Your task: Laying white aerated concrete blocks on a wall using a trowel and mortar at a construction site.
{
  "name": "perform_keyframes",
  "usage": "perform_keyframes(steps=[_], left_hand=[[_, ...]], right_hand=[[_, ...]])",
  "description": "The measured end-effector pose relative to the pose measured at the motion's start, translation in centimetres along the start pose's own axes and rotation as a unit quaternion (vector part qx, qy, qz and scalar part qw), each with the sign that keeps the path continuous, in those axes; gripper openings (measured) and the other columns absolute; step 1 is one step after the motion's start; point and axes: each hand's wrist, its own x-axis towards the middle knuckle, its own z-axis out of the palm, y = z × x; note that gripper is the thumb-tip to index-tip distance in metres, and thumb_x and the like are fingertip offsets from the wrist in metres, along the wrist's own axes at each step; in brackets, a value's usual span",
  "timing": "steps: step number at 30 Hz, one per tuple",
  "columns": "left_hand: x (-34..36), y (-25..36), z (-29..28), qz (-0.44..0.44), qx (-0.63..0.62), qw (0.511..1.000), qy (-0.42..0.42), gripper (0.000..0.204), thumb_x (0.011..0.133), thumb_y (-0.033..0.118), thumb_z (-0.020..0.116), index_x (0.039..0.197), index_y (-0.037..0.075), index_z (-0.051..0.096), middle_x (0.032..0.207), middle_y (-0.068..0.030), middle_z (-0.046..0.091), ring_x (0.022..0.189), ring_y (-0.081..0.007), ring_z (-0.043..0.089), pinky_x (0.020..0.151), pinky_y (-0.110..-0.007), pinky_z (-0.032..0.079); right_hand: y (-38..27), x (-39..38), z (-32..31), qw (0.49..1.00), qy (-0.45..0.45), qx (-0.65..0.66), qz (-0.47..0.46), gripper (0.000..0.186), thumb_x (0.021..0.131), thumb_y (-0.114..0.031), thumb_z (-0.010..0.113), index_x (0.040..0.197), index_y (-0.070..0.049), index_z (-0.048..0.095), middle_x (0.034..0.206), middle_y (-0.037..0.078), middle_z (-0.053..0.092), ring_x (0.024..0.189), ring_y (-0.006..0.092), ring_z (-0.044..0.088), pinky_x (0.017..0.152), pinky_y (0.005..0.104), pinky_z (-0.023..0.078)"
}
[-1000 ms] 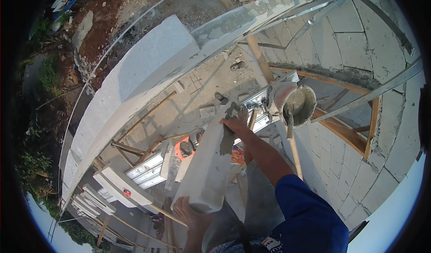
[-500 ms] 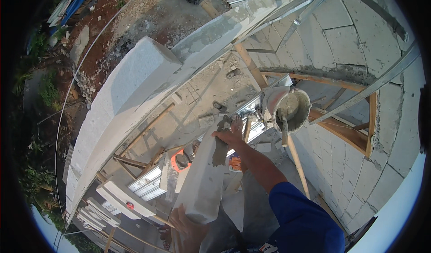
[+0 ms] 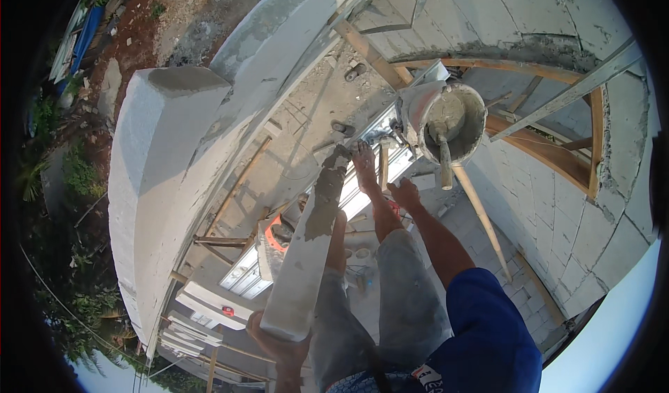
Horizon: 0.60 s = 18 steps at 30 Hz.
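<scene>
From where I stand I see a long, pale grey block (image 3: pixel 300 274), straight-sided and fairly smooth, stretching lengthwise away in front of the person and slanting a little to their right toward its far end. The near end sits in the left hand (image 3: pixel 279 341). Dark grey, damp-looking mortar (image 3: pixel 325 201) coats the far part of the narrow face turned up, its edge ragged; the nearer part of that face is mostly bare.

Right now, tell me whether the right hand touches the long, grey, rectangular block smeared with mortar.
Apart: the head view shows a bare leg in the gap between the right hand and the block.
</scene>
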Motion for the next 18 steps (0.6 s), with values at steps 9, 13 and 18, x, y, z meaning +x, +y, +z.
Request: perform_keyframes(steps=[9,13,18], left_hand=[[-1.2,-3.8,-0.9,-0.008,0.002,0.999,-0.031,0.085,0.063,0.023,0.080,0.127,-0.001,0.030,0.113,-0.0158,0.038,0.105,-0.0312,0.045,0.088,-0.047,0.039],[-0.7,-3.3,-1.4,-0.058,-0.011,0.997,-0.042,0.092,0.061,0.022,0.077,0.134,-0.002,0.027,0.116,-0.0167,0.038,0.109,-0.0328,0.045,0.091,-0.049,0.040],[-0.1,-3.9,-1.3,-0.011,0.044,0.999,-0.019,0.091,0.060,0.025,0.078,0.132,-0.001,0.029,0.114,-0.0169,0.039,0.105,-0.0318,0.045,0.090,-0.049,0.040]], right_hand=[[3.6,1.6,1.4,0.998,0.027,-0.029,0.047,0.046,0.080,-0.040,0.065,0.102,0.001,0.063,0.100,0.028,0.065,0.098,0.0439,0.063,0.085,0.0493,0.048],[-1.5,-5.1,-3.8,0.982,0.116,0.052,-0.137,0.042,0.085,-0.035,0.065,0.105,0.002,0.060,0.102,0.024,0.063,0.091,0.0432,0.063,0.081,0.0499,0.049],[-3.5,-5.3,-13.2,0.932,0.329,-0.027,-0.149,0.043,0.082,-0.031,0.069,0.107,0.001,0.055,0.096,0.024,0.059,0.093,0.0443,0.061,0.080,0.0522,0.049]])
